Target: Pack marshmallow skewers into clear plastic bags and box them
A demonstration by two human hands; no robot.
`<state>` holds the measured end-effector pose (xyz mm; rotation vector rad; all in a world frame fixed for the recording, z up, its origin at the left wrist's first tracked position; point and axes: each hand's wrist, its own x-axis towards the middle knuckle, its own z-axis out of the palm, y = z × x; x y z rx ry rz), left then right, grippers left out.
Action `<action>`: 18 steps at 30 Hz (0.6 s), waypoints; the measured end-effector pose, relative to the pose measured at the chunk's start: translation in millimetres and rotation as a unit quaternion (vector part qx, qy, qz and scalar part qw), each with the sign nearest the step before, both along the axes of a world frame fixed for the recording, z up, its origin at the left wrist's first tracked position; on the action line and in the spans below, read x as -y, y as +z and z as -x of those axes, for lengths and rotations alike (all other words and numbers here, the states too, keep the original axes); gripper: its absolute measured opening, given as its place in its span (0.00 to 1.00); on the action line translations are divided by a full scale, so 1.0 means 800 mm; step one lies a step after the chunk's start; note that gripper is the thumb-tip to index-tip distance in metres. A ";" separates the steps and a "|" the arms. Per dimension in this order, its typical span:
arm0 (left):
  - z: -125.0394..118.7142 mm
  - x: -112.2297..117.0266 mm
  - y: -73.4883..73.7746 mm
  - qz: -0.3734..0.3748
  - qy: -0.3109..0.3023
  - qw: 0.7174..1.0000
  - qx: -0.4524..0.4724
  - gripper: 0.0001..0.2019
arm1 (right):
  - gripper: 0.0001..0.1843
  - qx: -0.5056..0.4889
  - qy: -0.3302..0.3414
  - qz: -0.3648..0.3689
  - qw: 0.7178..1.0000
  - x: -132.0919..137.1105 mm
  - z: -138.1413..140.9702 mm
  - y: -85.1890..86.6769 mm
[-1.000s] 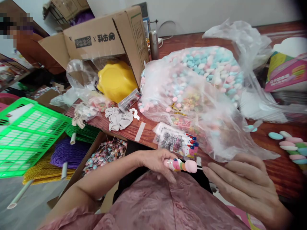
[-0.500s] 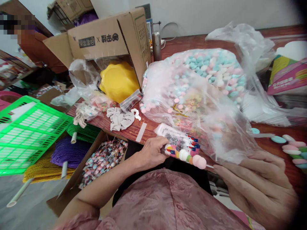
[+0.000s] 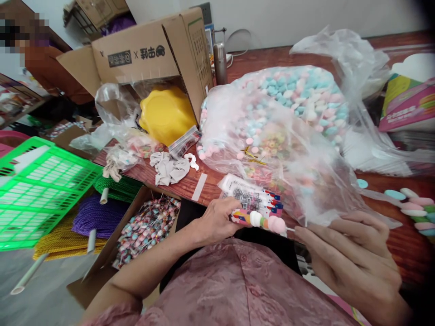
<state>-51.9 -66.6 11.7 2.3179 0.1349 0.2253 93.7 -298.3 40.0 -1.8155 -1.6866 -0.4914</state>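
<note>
My right hand (image 3: 353, 258) pinches the thin white stick of a marshmallow skewer (image 3: 263, 220). The skewer lies level, with pink, orange, green and white pieces in a row. Its far end meets a small printed wrapper (image 3: 240, 216) in the closed fingers of my left hand (image 3: 219, 220); how deep it sits inside I cannot tell. Just behind lies a stack of clear printed bags (image 3: 246, 194) with black lettering and red-and-blue ends. Beyond it rests a large clear plastic bag (image 3: 234, 108) full of pink, white and blue marshmallows.
A carton (image 3: 139, 54) with a yellow tub (image 3: 166, 115) stands at the back left. Lower left, a box (image 3: 139, 192) holds many wrapped sweets beside a green basket (image 3: 50, 181). Loose marshmallows (image 3: 419, 208) lie at the right. A person (image 3: 57, 72) is at far left.
My right hand has moved left, bringing the skewer closer to my left hand. The left hand has barely shifted.
</note>
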 end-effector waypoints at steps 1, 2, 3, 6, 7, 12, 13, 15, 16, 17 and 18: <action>0.000 0.000 -0.001 -0.010 0.003 1.000 0.009 0.12 | 0.19 0.001 -0.018 -0.011 1.000 -0.002 0.002 0.001; 0.001 0.001 -0.003 -0.023 0.005 1.000 0.018 0.12 | 0.18 0.005 -0.034 -0.023 0.999 -0.005 0.004 0.002; 0.001 0.001 -0.005 -0.039 0.006 0.999 0.026 0.12 | 0.18 0.009 -0.044 -0.032 0.998 -0.008 0.007 0.002; -0.001 0.005 -0.012 -0.081 0.006 0.996 0.039 0.10 | 0.17 -0.012 -0.044 -0.030 0.999 -0.015 0.013 0.000; -0.002 0.006 -0.014 -0.088 0.011 0.995 0.038 0.09 | 0.17 -0.020 -0.040 -0.035 0.998 -0.017 0.015 -0.001; -0.006 0.004 -0.015 0.030 0.075 0.996 -0.022 0.08 | 0.15 -0.050 -0.004 -0.047 0.998 -0.021 0.020 -0.008; -0.007 0.003 -0.014 0.073 0.090 0.993 -0.036 0.09 | 0.14 -0.052 -0.001 -0.044 0.998 -0.021 0.021 -0.008; -0.007 0.000 -0.012 0.144 0.106 0.982 -0.054 0.09 | 0.13 -0.051 0.005 -0.044 0.998 -0.020 0.023 -0.007; -0.007 -0.001 -0.011 0.160 0.106 0.980 -0.057 0.09 | 0.12 -0.050 0.007 -0.045 0.998 -0.020 0.025 -0.007; -0.006 -0.001 -0.010 0.161 0.101 0.980 -0.057 0.08 | 0.11 -0.047 0.009 -0.044 0.998 -0.020 0.025 -0.006; -0.006 -0.002 -0.009 0.148 0.092 0.983 -0.054 0.07 | 0.11 -0.044 0.010 -0.042 0.998 -0.020 0.025 -0.005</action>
